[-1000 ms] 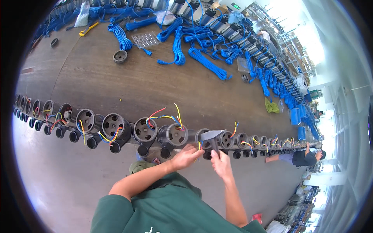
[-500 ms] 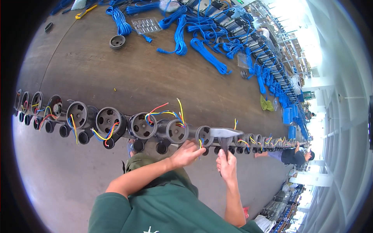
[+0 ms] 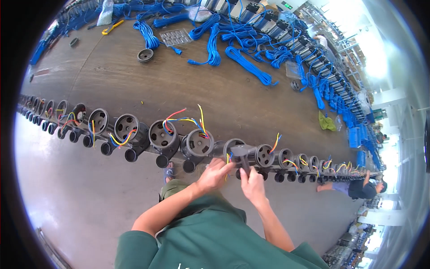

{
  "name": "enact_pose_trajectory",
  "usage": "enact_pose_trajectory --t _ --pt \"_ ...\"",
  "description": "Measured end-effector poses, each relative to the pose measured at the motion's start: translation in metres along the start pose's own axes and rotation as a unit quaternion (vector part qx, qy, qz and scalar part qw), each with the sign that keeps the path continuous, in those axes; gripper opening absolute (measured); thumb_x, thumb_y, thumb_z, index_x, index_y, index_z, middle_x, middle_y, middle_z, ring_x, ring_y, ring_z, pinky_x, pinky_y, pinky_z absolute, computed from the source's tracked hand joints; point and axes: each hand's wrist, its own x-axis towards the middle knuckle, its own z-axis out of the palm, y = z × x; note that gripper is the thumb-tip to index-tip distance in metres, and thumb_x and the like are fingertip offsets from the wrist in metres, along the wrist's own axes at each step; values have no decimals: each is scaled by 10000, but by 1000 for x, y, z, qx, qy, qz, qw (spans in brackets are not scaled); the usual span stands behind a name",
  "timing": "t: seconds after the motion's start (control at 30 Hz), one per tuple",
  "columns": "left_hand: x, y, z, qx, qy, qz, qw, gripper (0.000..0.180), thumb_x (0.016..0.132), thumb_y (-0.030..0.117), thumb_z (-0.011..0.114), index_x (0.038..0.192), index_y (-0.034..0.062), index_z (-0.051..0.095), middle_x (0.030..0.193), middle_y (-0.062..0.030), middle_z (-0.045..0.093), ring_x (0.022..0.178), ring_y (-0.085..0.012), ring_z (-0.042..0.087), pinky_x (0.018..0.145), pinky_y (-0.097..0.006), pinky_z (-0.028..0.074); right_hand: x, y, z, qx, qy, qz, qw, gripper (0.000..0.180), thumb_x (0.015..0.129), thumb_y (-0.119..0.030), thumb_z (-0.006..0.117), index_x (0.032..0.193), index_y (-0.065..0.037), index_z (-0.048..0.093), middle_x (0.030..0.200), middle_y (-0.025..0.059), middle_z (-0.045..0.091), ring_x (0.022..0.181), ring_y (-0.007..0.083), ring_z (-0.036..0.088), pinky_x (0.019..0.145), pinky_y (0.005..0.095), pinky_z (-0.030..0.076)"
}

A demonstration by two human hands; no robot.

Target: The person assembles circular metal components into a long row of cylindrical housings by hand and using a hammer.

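Round black motor housing (image 3: 233,150) gripped by left hand (image 3: 214,174) and right hand (image 3: 253,184).

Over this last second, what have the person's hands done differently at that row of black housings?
The right hand has closed around the handle of the grey hammer-like tool and holds it upright at one black housing; earlier it only touched the tool from below. The left hand has stayed on that housing, by its yellow wire. The row of housings and the blue cables lie as before.
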Motion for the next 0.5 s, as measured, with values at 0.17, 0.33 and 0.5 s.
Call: enact_pose_trajectory --t 0.17,0.33,0.5 --pt "-12 13 21 38 65 -44 996 361 837 -19 651 1194 21 617 825 -135 599 771 -359 585 750 -446 477 26 -3 -45 51 -97 -18 994 337 1004 -287 646 916 39 642 649 203 621 570 337 639 567 413 478" --pt "-12 22 37 81 149 -74 983 352 831 -61 655 1174 14 632 855 -163 644 792 -376 611 717 -458 500 20 8 -57 74 -54 -117 989 313 1011 -271 634 958 38 622 673 238 636 615 411 662 571 475 485" --pt "-14 24 54 75 184 -106 974 340 846 -49 655 1180 11 635 885 -175 658 811 -382 620 720 -454 506 30 40 -43 -19 -104 -118 987 368 1006 -338 623 964 26 660 739 275 681 735 472 694 681 544 556"
